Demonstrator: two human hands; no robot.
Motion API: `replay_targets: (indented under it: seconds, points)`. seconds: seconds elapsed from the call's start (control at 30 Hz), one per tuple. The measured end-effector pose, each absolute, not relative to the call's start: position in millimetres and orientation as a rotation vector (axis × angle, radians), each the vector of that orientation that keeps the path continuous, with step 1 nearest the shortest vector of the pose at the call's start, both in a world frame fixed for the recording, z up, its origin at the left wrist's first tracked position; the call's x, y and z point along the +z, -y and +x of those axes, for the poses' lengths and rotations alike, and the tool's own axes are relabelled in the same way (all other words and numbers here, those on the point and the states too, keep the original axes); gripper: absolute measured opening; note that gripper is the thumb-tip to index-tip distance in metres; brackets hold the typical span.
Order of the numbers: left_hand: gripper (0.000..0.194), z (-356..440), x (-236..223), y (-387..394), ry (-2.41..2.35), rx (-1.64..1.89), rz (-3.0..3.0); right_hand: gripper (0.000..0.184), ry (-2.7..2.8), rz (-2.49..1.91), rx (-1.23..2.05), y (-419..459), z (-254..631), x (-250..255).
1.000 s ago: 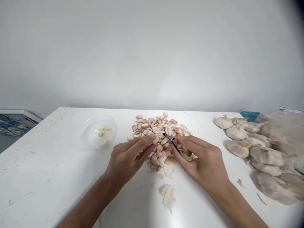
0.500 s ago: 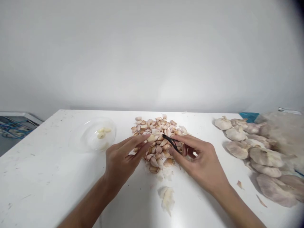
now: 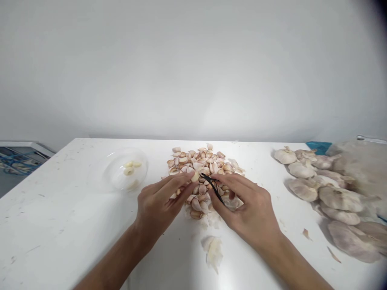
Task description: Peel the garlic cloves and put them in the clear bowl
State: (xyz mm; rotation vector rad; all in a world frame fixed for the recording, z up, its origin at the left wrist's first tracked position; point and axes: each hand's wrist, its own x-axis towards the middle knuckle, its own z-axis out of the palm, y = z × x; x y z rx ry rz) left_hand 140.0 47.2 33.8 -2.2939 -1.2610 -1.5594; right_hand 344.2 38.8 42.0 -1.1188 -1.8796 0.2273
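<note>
Between thumb and fingertips, my left hand [image 3: 163, 197] pinches a pale garlic clove [image 3: 196, 176]. My right hand [image 3: 248, 201] is closed on a small black clipper-like tool [image 3: 211, 183], its tip pointing left, right beside the clove; whether the tip touches it I cannot tell. Under and behind both hands spreads a pile of unpeeled garlic cloves [image 3: 205, 161] on the white table [image 3: 75, 233]. To the left stands a clear plastic bowl [image 3: 113, 181] with several peeled cloves [image 3: 129, 170] in it.
Whole garlic bulbs [image 3: 340, 198] lie heaped on the right, next to a translucent plastic bag [image 3: 367, 165]. A scrap of papery garlic skin [image 3: 213, 251] rests in front of the pile. The wall [image 3: 193, 72] rises behind the table's far edge.
My right hand has moved left, carrying the tool's tip closer to the clove. My left hand shifted slightly left and then back right, still pinching the clove.
</note>
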Motion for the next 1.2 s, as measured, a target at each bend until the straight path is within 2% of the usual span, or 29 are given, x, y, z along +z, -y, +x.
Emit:
replay_targets:
  seconds: [0.3, 0.53, 1.03, 1.2]
  points:
    - [0.023, 140.9, 35.6, -47.6, 1.212, -1.571, -2.328, 0.025, 1.906, -1.131, 0.201, -38.6, 345.7, 42.3]
    - [0.020, 140.3, 35.8, -47.6, 1.240, -1.592, -2.332, 0.021, 1.916, -1.138, 0.300, -37.4, 348.2, 44.8]
    - [0.016, 141.6, 39.9, -47.8, 1.678, -1.901, -2.432, 0.022, 1.746, -1.216, 0.761, -42.0, 353.2, 49.9]
    - [0.018, 142.1, 41.7, -47.1, 1.865, -2.036, -2.462, 0.030, 1.674, -1.211, 0.999, -42.1, 355.5, 53.6]
